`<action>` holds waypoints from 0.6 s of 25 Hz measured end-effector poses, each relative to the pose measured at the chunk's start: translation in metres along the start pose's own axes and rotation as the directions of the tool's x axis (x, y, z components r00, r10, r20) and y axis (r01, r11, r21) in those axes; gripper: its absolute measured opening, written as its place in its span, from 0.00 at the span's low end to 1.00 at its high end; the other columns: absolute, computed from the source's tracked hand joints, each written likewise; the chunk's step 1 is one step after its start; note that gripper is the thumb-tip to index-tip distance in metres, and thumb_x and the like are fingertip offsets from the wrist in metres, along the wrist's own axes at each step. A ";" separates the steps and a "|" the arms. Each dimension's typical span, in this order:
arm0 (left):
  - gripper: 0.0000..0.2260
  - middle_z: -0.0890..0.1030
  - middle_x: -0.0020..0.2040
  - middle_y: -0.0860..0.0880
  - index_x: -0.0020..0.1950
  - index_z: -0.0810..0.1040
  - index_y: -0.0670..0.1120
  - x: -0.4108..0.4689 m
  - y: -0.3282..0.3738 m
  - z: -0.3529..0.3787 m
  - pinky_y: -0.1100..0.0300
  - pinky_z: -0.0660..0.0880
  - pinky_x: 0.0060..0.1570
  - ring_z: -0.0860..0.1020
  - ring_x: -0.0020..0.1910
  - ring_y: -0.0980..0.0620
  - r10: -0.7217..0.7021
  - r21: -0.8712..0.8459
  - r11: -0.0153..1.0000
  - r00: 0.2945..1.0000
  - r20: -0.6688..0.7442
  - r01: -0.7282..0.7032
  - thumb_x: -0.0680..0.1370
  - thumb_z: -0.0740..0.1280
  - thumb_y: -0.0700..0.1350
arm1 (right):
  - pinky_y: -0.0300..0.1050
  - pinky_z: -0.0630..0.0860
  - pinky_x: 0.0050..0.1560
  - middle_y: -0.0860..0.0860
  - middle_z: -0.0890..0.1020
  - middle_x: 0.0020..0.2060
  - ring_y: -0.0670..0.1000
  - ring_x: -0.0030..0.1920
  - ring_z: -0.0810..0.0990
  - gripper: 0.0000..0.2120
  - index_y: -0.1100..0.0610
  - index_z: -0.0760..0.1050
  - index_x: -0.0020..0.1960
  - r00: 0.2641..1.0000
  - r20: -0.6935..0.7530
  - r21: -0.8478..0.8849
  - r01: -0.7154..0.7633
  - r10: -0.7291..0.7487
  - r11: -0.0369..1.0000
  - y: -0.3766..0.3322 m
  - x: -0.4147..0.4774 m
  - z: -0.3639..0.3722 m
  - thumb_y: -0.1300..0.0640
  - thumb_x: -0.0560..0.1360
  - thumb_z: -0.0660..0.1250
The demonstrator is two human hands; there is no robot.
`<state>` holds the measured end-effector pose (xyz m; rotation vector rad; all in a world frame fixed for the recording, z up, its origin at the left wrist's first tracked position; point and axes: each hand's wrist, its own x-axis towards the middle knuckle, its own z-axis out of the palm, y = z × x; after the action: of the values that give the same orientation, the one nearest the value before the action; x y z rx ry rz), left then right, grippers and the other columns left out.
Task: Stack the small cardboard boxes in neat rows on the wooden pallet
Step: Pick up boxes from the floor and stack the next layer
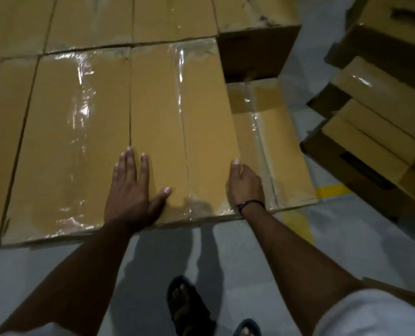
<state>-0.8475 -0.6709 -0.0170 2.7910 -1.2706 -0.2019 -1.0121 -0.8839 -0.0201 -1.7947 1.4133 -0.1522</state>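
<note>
Just left of the left hand [131, 190], a taped neighbour box [68, 141] is butted against the top box [201, 117]. The left hand is laid flat, fingers spread, on the top box's near left part. The box is stretched forward from both hands along its long axis. Its right edge is clasped by the right hand [245, 184], thumb on top, fingers hidden down the side. Right of that hand a lower box [281, 146] is seen. A squaring push is probably called for; the pallet is hidden.
</note>
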 end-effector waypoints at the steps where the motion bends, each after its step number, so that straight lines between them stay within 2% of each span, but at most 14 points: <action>1: 0.42 0.36 0.82 0.39 0.84 0.41 0.45 -0.002 0.000 0.000 0.42 0.45 0.80 0.35 0.81 0.43 -0.002 0.000 1.000 1.000 0.003 0.002 0.79 0.46 0.72 | 0.52 0.73 0.58 0.63 0.80 0.61 0.64 0.61 0.78 0.30 0.58 0.76 0.66 1.000 0.004 0.000 0.004 -0.004 1.000 0.001 0.000 0.002 0.37 0.84 0.49; 10: 0.43 0.37 0.82 0.38 0.84 0.43 0.44 0.001 0.001 -0.003 0.43 0.44 0.80 0.36 0.81 0.43 0.002 -0.006 1.000 1.000 0.021 -0.002 0.79 0.49 0.71 | 0.54 0.73 0.55 0.62 0.81 0.58 0.64 0.58 0.79 0.31 0.56 0.73 0.68 1.000 0.015 -0.089 0.019 -0.018 0.996 0.006 0.000 0.002 0.36 0.83 0.46; 12: 0.43 0.38 0.82 0.38 0.84 0.42 0.44 0.003 0.001 -0.006 0.44 0.44 0.80 0.36 0.81 0.43 -0.001 -0.013 1.000 0.999 0.040 0.001 0.79 0.49 0.72 | 0.54 0.72 0.56 0.62 0.80 0.61 0.64 0.60 0.78 0.30 0.57 0.68 0.71 0.998 0.055 -0.229 -0.005 0.018 0.973 -0.004 0.001 -0.004 0.37 0.83 0.44; 15: 0.44 0.37 0.81 0.36 0.83 0.40 0.43 0.001 0.004 -0.016 0.44 0.42 0.80 0.36 0.81 0.40 -0.010 0.042 0.999 0.992 0.123 0.005 0.79 0.46 0.72 | 0.55 0.70 0.61 0.62 0.74 0.70 0.62 0.66 0.75 0.34 0.59 0.51 0.80 0.971 0.198 -0.395 -0.044 0.132 0.918 -0.025 -0.006 -0.027 0.37 0.83 0.43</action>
<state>-0.8474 -0.6739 -0.0006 2.8589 -1.3046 -0.3579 -1.0108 -0.8924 0.0162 -1.9857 1.4293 0.3934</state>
